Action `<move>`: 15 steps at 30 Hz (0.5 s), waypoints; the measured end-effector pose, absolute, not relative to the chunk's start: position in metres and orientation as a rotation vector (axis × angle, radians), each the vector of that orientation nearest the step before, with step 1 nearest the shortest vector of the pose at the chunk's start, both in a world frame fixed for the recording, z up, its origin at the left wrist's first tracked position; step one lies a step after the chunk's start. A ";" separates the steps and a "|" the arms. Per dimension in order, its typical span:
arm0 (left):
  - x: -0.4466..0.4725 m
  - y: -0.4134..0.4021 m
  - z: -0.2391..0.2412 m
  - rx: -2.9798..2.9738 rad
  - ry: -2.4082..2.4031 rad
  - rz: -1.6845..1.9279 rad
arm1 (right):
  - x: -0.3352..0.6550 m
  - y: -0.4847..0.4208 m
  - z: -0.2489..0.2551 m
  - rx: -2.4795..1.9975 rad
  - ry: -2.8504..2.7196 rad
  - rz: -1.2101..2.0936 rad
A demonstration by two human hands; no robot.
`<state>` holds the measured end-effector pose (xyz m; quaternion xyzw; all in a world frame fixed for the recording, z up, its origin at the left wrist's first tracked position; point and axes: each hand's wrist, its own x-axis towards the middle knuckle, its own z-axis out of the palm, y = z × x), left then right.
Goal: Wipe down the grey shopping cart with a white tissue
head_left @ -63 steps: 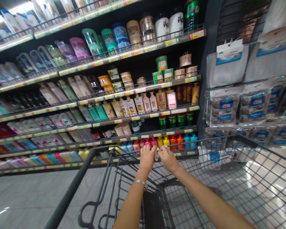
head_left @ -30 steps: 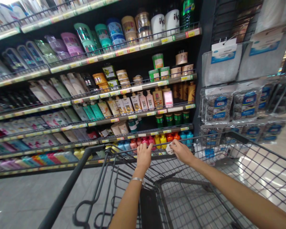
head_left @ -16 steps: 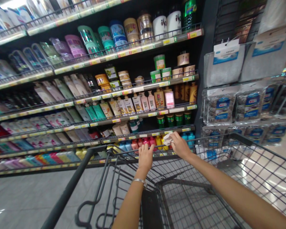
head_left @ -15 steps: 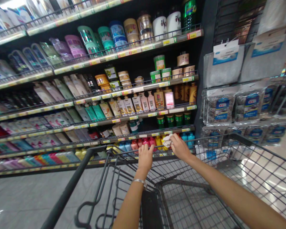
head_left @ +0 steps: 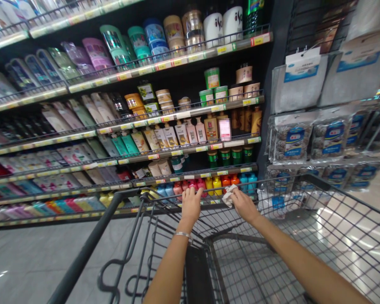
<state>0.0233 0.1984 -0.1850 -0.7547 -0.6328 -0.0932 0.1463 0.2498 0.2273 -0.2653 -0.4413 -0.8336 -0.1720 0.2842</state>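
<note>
A dark wire shopping cart (head_left: 256, 261) spreads out below me. My left hand (head_left: 191, 205) is closed over its far side rim, fingers curled on the top wire, a bracelet (head_left: 183, 234) at the wrist. A crumpled white tissue (head_left: 229, 196) is pinched between the fingers of my right hand (head_left: 244, 205). That hand is at the same rim, a short way to the right, with the tissue against the wires. Just beyond both hands stand red bottles (head_left: 177, 191) and yellow bottles (head_left: 217, 185) on the lowest shelf.
Tall shelves (head_left: 190, 150) carry rows of bottles and tubs past the cart. Bagged steel scrubbers (head_left: 291, 141) and grey cloths (head_left: 299, 84) hang at the right. The cart's push bar (head_left: 85, 249) crosses the left side above a grey tiled floor (head_left: 15, 261).
My right hand has shifted slightly right and down along the rim with the tissue. My left hand keeps its grip on the cart. The view has tilted slightly.
</note>
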 end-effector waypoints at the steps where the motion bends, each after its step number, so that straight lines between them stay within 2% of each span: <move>1: 0.023 0.198 -0.185 -2.170 -1.822 -0.270 | 0.251 0.225 -0.268 -1.212 -2.241 -0.462; 8: 0.024 0.199 -0.187 -2.153 -1.825 -0.262 | 0.270 0.209 -0.290 -1.239 -2.232 -0.338; 15: 0.025 0.199 -0.186 -2.140 -1.837 -0.257 | 0.260 0.227 -0.233 -1.224 -2.043 -0.293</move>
